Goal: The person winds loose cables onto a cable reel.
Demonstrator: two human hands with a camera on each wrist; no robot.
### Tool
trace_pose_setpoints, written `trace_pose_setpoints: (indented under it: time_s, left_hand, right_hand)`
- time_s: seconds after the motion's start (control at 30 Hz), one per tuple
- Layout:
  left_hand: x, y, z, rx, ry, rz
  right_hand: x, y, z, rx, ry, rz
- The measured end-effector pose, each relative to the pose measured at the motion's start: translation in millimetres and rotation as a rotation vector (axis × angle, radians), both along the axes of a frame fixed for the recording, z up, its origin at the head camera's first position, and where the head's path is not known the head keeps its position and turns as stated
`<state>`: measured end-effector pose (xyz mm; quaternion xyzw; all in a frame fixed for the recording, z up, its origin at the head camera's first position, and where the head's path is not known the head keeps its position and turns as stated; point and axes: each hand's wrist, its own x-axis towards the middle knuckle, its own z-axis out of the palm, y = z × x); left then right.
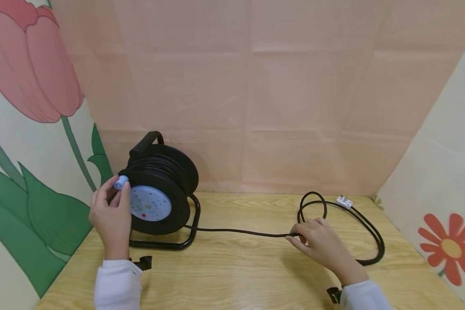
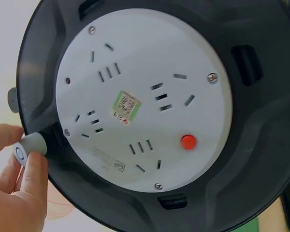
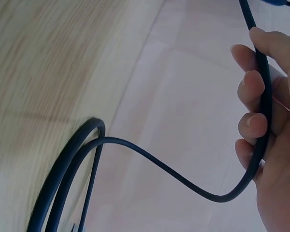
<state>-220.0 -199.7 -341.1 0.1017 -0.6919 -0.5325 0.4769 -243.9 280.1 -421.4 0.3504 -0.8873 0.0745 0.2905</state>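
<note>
On the left of the table stands a black cable reel point(image 1: 187, 172) on a tubular frame, with black cable wound round its drum. Its round face plate point(image 2: 145, 111) is pale, with socket slots, a red button point(image 2: 188, 141) and a small printed sticker. My left hand point(image 1: 112, 211) pinches the light blue crank knob point(image 2: 33, 146) at the reel's rim between thumb and fingers. To the right, my right hand point(image 1: 319, 243) holds the black cable point(image 1: 240, 231), which runs from the reel across the table. In the right wrist view the cable lies along the curled fingers point(image 3: 251, 89).
Loose cable loops point(image 1: 379, 245) lie on the right of the wooden table point(image 1: 232, 275), with a white plug point(image 1: 344, 201) near the back edge. A pinkish sheet point(image 1: 248, 86) hangs behind. Flower-patterned panels point(image 1: 453, 245) stand at both sides.
</note>
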Motion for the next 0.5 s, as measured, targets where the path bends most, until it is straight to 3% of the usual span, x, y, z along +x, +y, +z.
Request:
trace_pose_setpoints:
  time_s: [0.33, 0.5]
  left_hand:
    - [0.6, 5.9, 21.6, -0.492, -0.01, 0.156]
    - [6.5, 12.4, 34.1, -0.648, -0.061, 0.2]
  right_hand:
    - [-4.0, -15, 5.7, 0.018, -0.007, 0.08]
    - [-5.9, -18, 4.8, 0.025, 0.0, 0.111]
